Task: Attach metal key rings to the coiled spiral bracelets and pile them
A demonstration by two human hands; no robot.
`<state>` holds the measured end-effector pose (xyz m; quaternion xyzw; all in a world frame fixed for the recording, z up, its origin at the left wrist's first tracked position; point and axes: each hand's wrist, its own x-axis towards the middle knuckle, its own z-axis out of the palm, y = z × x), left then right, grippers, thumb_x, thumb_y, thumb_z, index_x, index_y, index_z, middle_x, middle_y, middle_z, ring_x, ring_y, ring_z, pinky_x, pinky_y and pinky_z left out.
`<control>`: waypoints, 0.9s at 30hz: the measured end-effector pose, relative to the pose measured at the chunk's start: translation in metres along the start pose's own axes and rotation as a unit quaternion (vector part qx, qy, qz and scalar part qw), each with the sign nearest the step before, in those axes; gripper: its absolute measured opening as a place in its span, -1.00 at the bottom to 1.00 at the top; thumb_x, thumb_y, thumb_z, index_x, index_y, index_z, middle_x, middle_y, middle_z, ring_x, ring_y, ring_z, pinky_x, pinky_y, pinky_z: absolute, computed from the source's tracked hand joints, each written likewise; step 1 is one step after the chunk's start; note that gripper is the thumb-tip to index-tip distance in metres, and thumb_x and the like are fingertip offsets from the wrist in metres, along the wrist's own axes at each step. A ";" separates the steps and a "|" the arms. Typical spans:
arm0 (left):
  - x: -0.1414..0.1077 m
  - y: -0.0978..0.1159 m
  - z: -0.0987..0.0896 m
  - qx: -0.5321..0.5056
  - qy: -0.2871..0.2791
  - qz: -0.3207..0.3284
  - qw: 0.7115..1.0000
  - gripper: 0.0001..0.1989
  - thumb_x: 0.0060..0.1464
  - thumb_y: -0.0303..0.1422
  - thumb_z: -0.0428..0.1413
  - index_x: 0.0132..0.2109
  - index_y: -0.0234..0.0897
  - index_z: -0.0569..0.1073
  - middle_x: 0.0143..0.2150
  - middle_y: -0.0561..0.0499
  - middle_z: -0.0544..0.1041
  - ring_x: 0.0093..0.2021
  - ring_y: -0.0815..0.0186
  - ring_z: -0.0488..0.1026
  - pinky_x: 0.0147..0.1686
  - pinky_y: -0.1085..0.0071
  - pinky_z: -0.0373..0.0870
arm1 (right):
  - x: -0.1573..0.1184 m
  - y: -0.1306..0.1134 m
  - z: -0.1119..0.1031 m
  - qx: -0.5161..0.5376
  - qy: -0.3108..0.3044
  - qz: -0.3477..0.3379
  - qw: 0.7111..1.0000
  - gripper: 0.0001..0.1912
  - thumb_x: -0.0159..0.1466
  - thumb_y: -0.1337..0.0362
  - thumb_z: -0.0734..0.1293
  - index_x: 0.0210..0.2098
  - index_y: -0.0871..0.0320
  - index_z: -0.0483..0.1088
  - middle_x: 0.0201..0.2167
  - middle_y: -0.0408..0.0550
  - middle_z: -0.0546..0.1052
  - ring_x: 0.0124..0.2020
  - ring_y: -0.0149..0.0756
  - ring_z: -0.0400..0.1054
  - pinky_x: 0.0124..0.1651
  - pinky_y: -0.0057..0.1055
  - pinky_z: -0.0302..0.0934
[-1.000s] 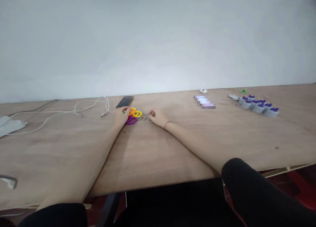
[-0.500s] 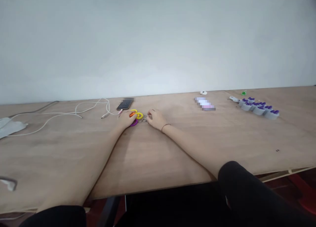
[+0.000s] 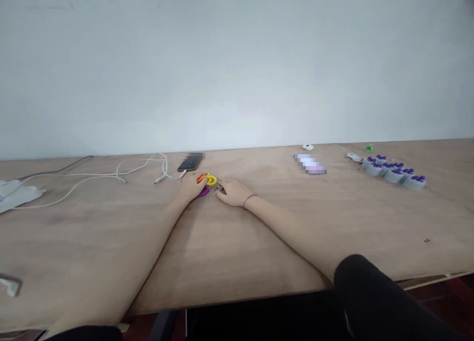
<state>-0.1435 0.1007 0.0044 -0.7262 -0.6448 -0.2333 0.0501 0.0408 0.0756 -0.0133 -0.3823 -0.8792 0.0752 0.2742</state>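
My left hand (image 3: pixel 193 187) is closed on several coloured spiral coil keychains, flat against the tabletop. A yellow coil (image 3: pixel 211 180) and an orange coil (image 3: pixel 201 178) show beyond its fingers; a purple coil (image 3: pixel 203 191) sticks out nearer me. Small metal key rings (image 3: pixel 215 188) lie at the right ends of the coils. Over these rings my right hand (image 3: pixel 234 192) is bent low, its thumb and fingers around them. What its fingertips grip is partly hidden.
A dark phone (image 3: pixel 190 162) with a white cable (image 3: pixel 142 159) lies behind my left hand. Farther right are a lit phone (image 3: pixel 310 164), a white earbud case (image 3: pixel 307 147), a green item (image 3: pixel 369 148) and several grey-white holders with purple pieces (image 3: pixel 393 173). The wall (image 3: pixel 237 84) bounds the table's back.
My right hand has come down onto the metal rings, and its fingers cover more of them. My left hand stays on the coils. The whole view has shifted slightly.
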 end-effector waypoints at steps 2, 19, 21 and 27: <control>-0.002 0.001 0.001 0.002 0.001 -0.001 1.000 -0.63 0.07 -0.19 -0.10 -0.07 -0.20 0.45 -0.02 -0.01 0.46 0.00 0.20 0.33 0.01 0.35 0.17 | -0.002 0.000 -0.001 0.028 -0.003 0.010 1.000 -0.67 0.22 0.19 0.17 -0.06 0.18 0.27 -0.16 0.05 0.45 -0.21 -0.20 0.33 -0.16 -0.33 0.15; -0.054 0.100 0.015 -0.094 -0.011 0.273 0.957 -0.62 0.06 -0.24 -0.02 0.04 -0.18 0.34 0.02 -0.08 0.36 0.03 0.16 0.26 0.06 0.20 0.15 | -0.089 0.045 -0.048 0.056 0.017 0.057 0.997 -0.56 0.22 0.17 0.18 0.06 0.20 0.19 -0.01 0.13 0.36 0.00 -0.13 0.25 0.00 -0.19 0.13; -0.060 0.115 0.023 -0.127 -0.056 0.291 0.947 -0.61 0.10 -0.27 -0.07 0.08 -0.19 0.29 0.05 -0.08 0.35 0.06 0.18 0.26 0.07 0.22 0.17 | -0.096 0.050 -0.052 0.051 0.019 0.035 0.998 -0.61 0.22 0.26 0.17 0.04 0.18 0.20 -0.01 0.10 0.37 -0.01 -0.16 0.25 0.00 -0.20 0.14; -0.058 0.119 0.030 -0.128 -0.097 0.230 0.960 -0.58 0.13 -0.21 -0.10 0.11 -0.25 0.21 0.05 -0.11 0.36 0.03 0.17 0.30 0.02 0.21 0.22 | -0.101 0.047 -0.062 0.089 0.007 -0.045 0.995 -0.70 0.18 0.42 0.16 -0.10 0.15 0.32 -0.08 0.01 0.43 -0.07 -0.24 0.30 -0.02 -0.25 0.17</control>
